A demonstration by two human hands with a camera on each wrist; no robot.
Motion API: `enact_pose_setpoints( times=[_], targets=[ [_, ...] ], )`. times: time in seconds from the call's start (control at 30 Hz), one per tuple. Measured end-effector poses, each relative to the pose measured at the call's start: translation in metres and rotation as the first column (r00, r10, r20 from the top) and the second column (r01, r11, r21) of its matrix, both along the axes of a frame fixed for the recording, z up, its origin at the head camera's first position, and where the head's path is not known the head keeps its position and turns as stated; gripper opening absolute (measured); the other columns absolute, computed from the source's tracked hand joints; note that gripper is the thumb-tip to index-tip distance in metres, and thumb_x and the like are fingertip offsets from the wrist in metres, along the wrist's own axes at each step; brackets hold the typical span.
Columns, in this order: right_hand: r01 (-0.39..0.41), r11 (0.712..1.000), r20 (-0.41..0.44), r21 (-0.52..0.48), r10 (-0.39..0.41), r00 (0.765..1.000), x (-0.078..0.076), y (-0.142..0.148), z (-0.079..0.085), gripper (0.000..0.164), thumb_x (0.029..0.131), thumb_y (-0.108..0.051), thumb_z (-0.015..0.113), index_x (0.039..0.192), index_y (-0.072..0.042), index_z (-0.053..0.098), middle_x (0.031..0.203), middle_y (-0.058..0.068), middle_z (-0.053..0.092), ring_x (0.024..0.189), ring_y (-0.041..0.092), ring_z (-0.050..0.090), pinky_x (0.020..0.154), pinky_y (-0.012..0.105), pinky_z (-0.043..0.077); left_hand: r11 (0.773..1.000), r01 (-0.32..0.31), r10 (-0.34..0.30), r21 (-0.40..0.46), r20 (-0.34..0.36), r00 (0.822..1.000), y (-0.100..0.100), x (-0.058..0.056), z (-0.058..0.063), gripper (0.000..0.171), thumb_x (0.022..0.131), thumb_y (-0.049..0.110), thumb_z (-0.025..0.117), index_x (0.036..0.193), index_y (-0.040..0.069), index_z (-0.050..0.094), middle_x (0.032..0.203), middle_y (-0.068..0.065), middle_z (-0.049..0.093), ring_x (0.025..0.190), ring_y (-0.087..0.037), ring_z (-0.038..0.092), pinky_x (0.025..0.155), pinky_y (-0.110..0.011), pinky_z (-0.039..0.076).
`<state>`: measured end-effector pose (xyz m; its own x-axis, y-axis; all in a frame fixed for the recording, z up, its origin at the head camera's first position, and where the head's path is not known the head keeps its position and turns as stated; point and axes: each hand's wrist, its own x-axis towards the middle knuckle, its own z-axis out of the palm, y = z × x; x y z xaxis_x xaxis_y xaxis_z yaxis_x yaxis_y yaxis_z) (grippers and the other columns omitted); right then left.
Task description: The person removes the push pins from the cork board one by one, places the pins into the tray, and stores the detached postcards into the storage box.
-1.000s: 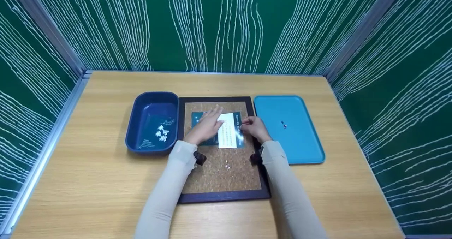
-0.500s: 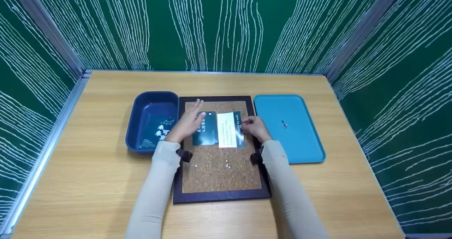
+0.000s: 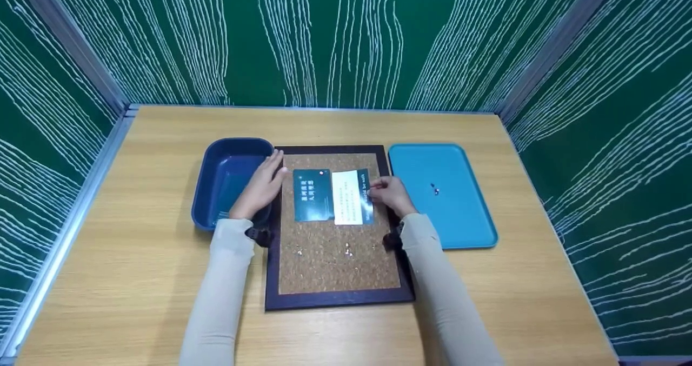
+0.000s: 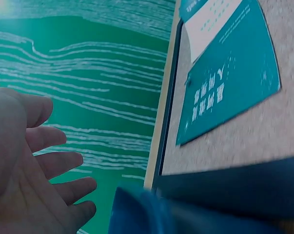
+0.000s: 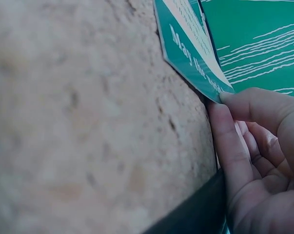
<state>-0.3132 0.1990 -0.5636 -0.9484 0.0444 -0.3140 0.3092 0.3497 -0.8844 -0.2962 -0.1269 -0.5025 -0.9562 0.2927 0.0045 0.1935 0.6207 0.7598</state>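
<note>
Two cards lie side by side on the upper half of the corkboard (image 3: 324,274): the green card (image 3: 312,195), printed with white characters, at left, and the white card (image 3: 346,198), edged by a green strip with white lettering, at right. In my wrist feed, the person's right hand (image 3: 393,195) pinches the outer edge of that strip between thumb and forefinger. The left hand (image 3: 260,185) holds nothing, its fingers extended above the side of the bin (image 3: 231,142) next to the frame (image 3: 346,298); from here I cannot tell whether it touches either. A small pale-and-red dot, too tiny for me to identify, marks the green card's top right corner. Below the cards, small shiny bits (image 3: 348,251) dot the cork. Inside the bin I can make out a dark teal sheet (image 3: 231,190), partly hidden by the left hand. On the other side of the board, a blue tray (image 3: 448,220) holds a few tiny pieces (image 3: 435,191) near its middle. Pale sleeves (image 3: 216,290) reach across the wooden table (image 3: 124,258), ringed on my head feed by green walls (image 3: 357,58) streaked with white lines.
</note>
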Motion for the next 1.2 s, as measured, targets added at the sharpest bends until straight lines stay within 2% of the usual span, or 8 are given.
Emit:
enact_pose_setpoints(
  times=[0.27,0.43,0.67,0.97,1.2],
  targets=[
    [-0.011,0.999,-0.056,-0.052,0.008,0.998,0.002,0.001,-0.001,0.016,0.084,0.002,0.064,0.100,0.006,0.067,0.091,0.013,0.068,0.071,0.015,0.067,0.070,0.028,0.059,0.998,-0.038,0.040,0.050,-0.028,0.999,-0.025,0.002,0.000,0.054,0.105,0.026,0.034,0.153,0.003,0.020,0.160,-0.017,0.015,0.148,-0.036,0.012,0.121,-0.050,0.011],
    [-0.014,1.000,-0.057,-0.027,0.013,0.998,0.001,0.001,-0.003,0.020,0.085,0.001,0.063,0.104,0.007,0.066,0.094,0.013,0.067,0.076,0.016,0.067,0.074,0.028,0.059,0.995,-0.073,0.075,0.064,-0.039,0.996,-0.041,0.003,0.002,0.053,0.105,0.024,0.035,0.152,0.002,0.023,0.160,-0.017,0.018,0.148,-0.036,0.014,0.121,-0.048,0.012],
    [-0.004,1.000,-0.026,-0.019,0.003,1.000,0.001,0.001,-0.003,0.020,0.087,0.001,0.063,0.107,0.006,0.065,0.087,0.004,0.063,0.071,0.009,0.063,0.069,0.022,0.057,0.992,-0.118,0.119,0.051,0.000,0.993,-0.063,0.007,0.003,0.055,0.105,0.029,0.034,0.154,0.008,0.019,0.161,-0.013,0.014,0.149,-0.034,0.008,0.122,-0.048,0.008],
    [0.006,1.000,-0.026,-0.007,-0.006,1.000,0.001,0.001,-0.004,0.018,0.086,0.000,0.064,0.103,0.003,0.067,0.093,0.008,0.067,0.074,0.011,0.064,0.070,0.023,0.057,0.981,-0.182,0.181,0.070,0.028,0.983,-0.091,0.012,-0.002,0.058,0.105,0.035,0.032,0.154,0.007,0.016,0.162,-0.014,0.010,0.150,-0.032,0.007,0.122,-0.049,0.008],
    [0.006,1.000,-0.026,-0.004,-0.006,1.000,0.001,0.001,-0.004,0.018,0.086,0.000,0.064,0.103,0.003,0.067,0.094,0.009,0.067,0.073,0.011,0.064,0.069,0.024,0.057,0.962,-0.257,0.250,0.089,0.086,0.964,-0.112,0.017,-0.005,0.060,0.105,0.038,0.031,0.155,0.011,0.013,0.162,-0.012,0.008,0.150,-0.031,0.005,0.122,-0.049,0.007]
  ],
)
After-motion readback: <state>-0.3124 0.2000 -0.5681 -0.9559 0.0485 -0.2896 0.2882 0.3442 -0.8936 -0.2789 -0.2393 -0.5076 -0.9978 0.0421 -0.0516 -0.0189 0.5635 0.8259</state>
